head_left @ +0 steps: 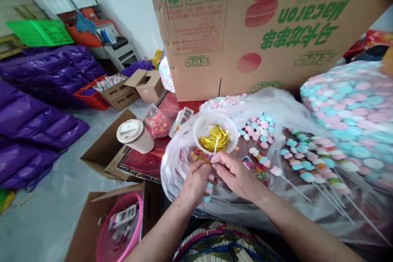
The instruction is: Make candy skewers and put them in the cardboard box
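Observation:
My left hand (195,178) and my right hand (233,172) meet in front of the bowl, both closed at the neck of a wrapped marshmallow skewer (208,194). Its pastel candies hang below the fingers, and its white stick (216,145) points up. A bit of gold twist tie shows at the fingertips; which hand grips it I cannot tell. Just beyond, a white plastic bowl (199,132) holds many gold twist ties (215,137). Right of my right hand lies an unwrapped marshmallow skewer (264,160), with several more skewers (307,157) farther right.
Clear plastic sheeting (175,159) covers the red table. Loose marshmallows (259,129) and a big bag of marshmallows (359,106) lie on the right. A large carton (199,28) stands behind. A lidded cup (136,137) sits left, above a pink basin (138,213) in a box.

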{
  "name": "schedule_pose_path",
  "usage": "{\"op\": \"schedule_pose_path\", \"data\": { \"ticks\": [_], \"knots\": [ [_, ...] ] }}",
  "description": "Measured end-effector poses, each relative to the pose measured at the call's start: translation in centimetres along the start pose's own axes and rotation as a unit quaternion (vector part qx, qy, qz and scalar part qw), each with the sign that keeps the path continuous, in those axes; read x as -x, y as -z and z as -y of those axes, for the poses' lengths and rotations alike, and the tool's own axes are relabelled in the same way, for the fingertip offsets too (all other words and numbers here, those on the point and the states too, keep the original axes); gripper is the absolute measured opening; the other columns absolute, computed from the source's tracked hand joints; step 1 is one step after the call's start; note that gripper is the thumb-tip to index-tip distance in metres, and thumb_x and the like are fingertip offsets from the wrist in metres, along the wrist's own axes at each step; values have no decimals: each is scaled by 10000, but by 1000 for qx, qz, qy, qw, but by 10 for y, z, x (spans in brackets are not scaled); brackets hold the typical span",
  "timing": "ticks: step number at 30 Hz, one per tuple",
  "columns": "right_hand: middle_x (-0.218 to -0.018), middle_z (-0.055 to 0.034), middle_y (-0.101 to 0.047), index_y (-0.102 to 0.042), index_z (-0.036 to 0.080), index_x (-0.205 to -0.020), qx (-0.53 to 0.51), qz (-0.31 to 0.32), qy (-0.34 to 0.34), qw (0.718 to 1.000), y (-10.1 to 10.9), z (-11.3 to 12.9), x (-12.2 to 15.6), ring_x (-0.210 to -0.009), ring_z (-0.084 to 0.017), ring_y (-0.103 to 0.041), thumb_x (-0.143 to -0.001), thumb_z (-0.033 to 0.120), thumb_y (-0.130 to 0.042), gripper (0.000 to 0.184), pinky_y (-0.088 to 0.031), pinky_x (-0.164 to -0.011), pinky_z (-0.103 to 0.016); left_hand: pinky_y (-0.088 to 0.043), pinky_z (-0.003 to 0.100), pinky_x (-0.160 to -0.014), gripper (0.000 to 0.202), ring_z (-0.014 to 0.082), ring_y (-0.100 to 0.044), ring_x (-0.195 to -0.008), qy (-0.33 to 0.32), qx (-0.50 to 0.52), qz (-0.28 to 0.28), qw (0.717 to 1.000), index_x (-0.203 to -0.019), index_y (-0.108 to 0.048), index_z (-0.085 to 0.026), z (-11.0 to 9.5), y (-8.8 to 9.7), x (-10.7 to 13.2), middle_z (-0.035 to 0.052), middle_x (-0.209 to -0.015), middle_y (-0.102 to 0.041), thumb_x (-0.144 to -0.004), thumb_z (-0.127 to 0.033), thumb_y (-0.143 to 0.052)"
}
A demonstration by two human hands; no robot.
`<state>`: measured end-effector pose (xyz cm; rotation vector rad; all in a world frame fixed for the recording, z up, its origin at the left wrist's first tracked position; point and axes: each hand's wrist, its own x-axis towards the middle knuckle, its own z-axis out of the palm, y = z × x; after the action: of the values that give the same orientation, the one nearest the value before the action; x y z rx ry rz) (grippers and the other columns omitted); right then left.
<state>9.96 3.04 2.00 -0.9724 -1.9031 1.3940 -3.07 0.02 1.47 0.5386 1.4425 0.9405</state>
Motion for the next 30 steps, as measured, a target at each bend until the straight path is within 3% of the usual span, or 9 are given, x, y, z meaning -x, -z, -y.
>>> {"op": "schedule_pose_path", "data": {
  "ticks": [7,13,16,19,21,24,26,28,30],
  "knots": [
    [-675,25,-586,-447,211,-805,-55,29,-26,998,8,-9,3,-614,-114,-538,-841,205,-431,39,-424,-588,-229,-220,166,-265,174,68,-353,-299,-21,-63,42,997,-608,-529,-183,7,4,6,-58,-452,-451,-709,-325,-521],
    [-613,39,-535,-444,209,-735,92,21,2,996,7,-9,3,-562,-106,-476,-765,115,-422,101,-369,-563,-222,-261,165,-276,288,70,-408,-335,-18,-86,85,992,-629,-544,-172,9,9,10,-49,-506,-472,-745,-434,-571],
    [-620,31,-530,-445,208,-757,115,-44,3,992,-3,-14,6,-569,-114,-481,-772,142,-438,67,-373,-568,-229,-249,160,-310,393,42,-347,-337,-28,-23,49,998,-653,-540,-169,15,6,8,-63,-509,-450,-745,-547,-598],
    [-600,43,-511,-515,196,-893,78,-114,-37,990,-8,-18,14,-553,-117,-481,-821,238,-476,93,-384,-545,-224,-308,163,-365,424,49,-407,-423,-80,14,50,995,-697,-601,-150,21,6,7,-40,-587,-500,-689,-566,-677],
    [-581,43,-513,-565,193,-860,77,-65,-34,994,-2,-15,19,-538,-111,-476,-849,258,-474,113,-373,-528,-217,-332,169,-391,427,60,-445,-460,-85,33,84,992,-679,-630,-135,22,9,6,-20,-596,-533,-638,-545,-741],
    [-628,9,-593,-609,182,-723,128,54,59,988,18,-1,22,-571,-111,-506,-869,217,-467,207,-374,-555,-229,-417,202,-460,421,93,-526,-474,2,102,190,977,-646,-644,-114,21,12,7,11,-544,-579,-541,-473,-836],
    [-689,-5,-650,-646,188,-756,111,124,115,979,31,10,21,-618,-116,-556,-890,204,-459,231,-403,-598,-234,-474,235,-514,441,121,-580,-493,56,142,265,952,-689,-656,-98,19,13,9,43,-554,-622,-493,-426,-876],
    [-732,-3,-683,-659,200,-785,45,196,121,972,38,17,19,-665,-114,-604,-921,210,-431,266,-437,-642,-234,-489,237,-512,500,130,-601,-500,74,175,306,933,-843,-664,-111,17,12,12,40,-585,-648,-487,-377,-892],
    [-715,11,-687,-638,204,-755,-4,207,92,974,36,18,19,-653,-109,-614,-930,222,-428,274,-445,-632,-227,-484,222,-491,645,132,-611,-501,68,204,312,926,-1067,-613,-163,16,10,14,11,-604,-652,-511,-339,-889]
  ]
}}
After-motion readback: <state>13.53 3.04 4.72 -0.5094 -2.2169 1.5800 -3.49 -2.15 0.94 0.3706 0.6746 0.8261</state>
